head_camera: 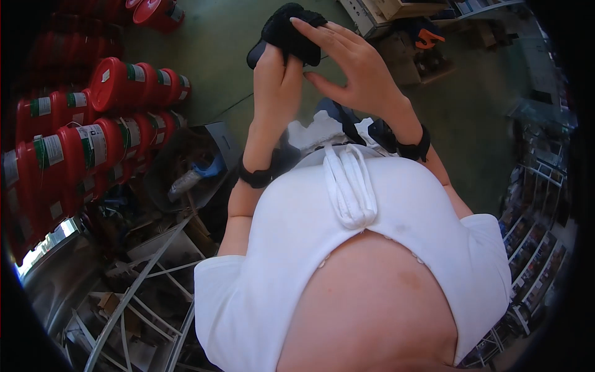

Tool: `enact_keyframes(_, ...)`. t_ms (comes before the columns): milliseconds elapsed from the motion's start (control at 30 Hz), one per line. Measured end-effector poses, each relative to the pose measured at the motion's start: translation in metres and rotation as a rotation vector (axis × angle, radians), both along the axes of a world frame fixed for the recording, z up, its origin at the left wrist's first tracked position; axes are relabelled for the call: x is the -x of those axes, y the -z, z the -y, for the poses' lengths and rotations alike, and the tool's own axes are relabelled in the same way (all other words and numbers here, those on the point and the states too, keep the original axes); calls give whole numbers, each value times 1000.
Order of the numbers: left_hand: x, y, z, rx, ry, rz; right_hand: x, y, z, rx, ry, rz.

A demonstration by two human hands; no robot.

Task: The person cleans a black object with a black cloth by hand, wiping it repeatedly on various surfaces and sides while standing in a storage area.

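A black cloth-like item point(294, 33), bunched and soft-looking, is held out in front of me, high in the head view. My left hand point(277, 86) grips its lower left part, and some of those fingers are hidden by the dark fabric. From the right, my right hand point(360, 65) lays its fingertips over the item's upper right side. Its thumb points left below the item, standing apart from the fingers. Whether the item is a glove or another folded piece cannot be made out. Black bands circle both wrists.
Red plastic buckets point(111, 83) with labels are stacked along the left. Below them stand an open grey bin point(225, 144) and a metal frame point(135, 288). A wooden crate point(399, 9) and a cardboard box point(397, 58) sit upper right; shelving point(534, 251) lines the right.
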State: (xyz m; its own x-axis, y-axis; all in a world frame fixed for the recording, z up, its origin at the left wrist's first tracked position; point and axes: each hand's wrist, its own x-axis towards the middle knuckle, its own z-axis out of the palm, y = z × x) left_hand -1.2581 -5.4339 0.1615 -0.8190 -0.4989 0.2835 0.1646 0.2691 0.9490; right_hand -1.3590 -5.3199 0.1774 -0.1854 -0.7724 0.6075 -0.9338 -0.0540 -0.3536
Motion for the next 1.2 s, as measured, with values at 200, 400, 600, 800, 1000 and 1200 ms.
enact_keyframes(200, 71, 5, 69, 49, -64, 165, 74, 18, 66, 12, 9, 42)
enact_keyframes(400, 160, 1, 132, 171, -180, 27, 161, 19, 131, 42, 4, 20)
enact_keyframes(600, 234, -17, 186, 188, -138, 71, 233, 22, 185, 188, 59, 11)
enact_keyframes(800, 320, -10, 241, 25, -88, -194, 302, 21, 230, 281, 162, 20)
enact_keyframes(1000, 431, 6, 327, 19, 202, -308, 372, 15, 277, 112, 378, 174)
enact_keyframes(1200, 548, -12, 338, -63, 584, -167, 434, 5, 317, 178, 656, 77)
